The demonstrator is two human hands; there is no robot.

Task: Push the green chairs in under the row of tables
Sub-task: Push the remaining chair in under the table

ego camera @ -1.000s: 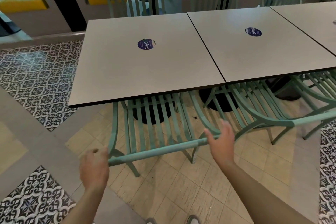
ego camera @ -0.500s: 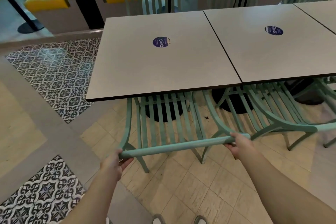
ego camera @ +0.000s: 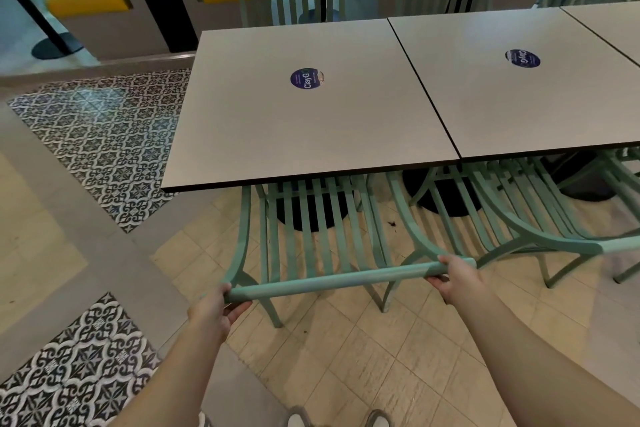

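Both hands are curled round the rounded top rail of a pale green slatted metal chair (ego camera: 311, 246): the left hand (ego camera: 213, 310) is wrapped over the rail's left end, thumb underneath, and the right hand (ego camera: 457, 276) is closed round the rail's right end. Ahead of the hands, the chair's seat is tucked beneath the near edge of a grey square tabletop (ego camera: 277, 135), while its backrest and rear legs are seen on the near side of that edge. A round blue sticker (ego camera: 307, 78) is fixed to the middle of the tabletop. Beyond the right hand, a second green slatted chair (ego camera: 540, 218) is set partly under the adjoining grey tabletop (ego camera: 519, 107), its rail close beside the gripped one. Past the tables, further green chair backs (ego camera: 291, 3) are seen. Below the hands, beige floor tiles (ego camera: 346, 357) are bordered by patterned black-and-white tiles (ego camera: 104, 135) to the left
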